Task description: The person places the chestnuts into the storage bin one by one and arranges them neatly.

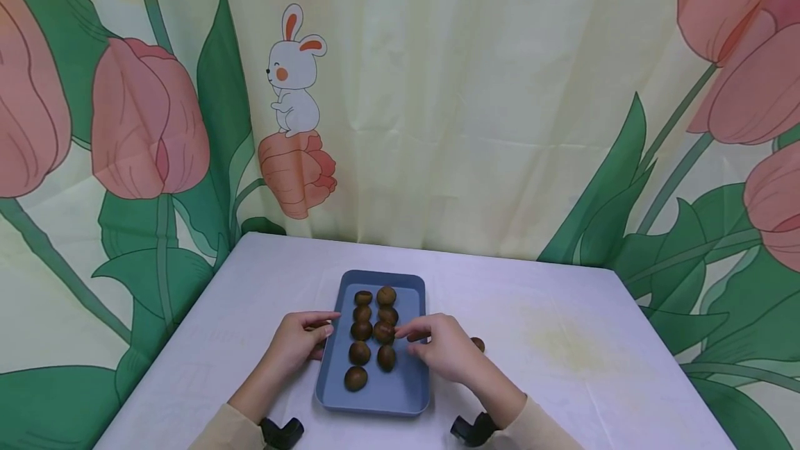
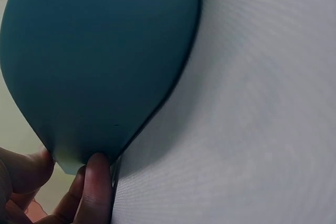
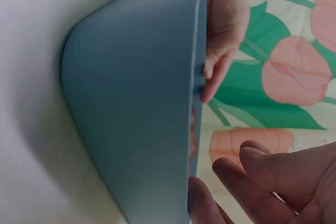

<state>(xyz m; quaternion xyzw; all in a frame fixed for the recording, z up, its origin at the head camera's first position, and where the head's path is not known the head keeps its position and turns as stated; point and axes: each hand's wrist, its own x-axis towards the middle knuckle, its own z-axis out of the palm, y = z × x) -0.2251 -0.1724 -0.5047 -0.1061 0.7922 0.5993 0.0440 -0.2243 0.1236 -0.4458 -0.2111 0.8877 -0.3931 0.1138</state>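
Note:
Several brown chestnuts (image 1: 356, 378) lie in two lengthwise columns in a shallow blue tray (image 1: 406, 394). My left hand (image 1: 300, 340) grips the tray's left rim, with thumb and fingers at its edge; the left wrist view shows a fingertip (image 2: 97, 177) pressed to the outer wall. Over the tray's right side, my right hand (image 1: 440, 347) has its thumb and fingers apart and holds nothing. Its index fingertip is right at a chestnut (image 1: 384, 332) in the right column. In the right wrist view, one finger (image 3: 202, 200) reaches past the tray's rim.
Another chestnut (image 1: 478, 344) lies on the white tablecloth (image 1: 562, 380), partly hidden behind my right wrist. A curtain (image 1: 437, 123) printed with tulips and a rabbit hangs behind the table. Black wrist devices (image 1: 471, 430) sit under both sleeves.

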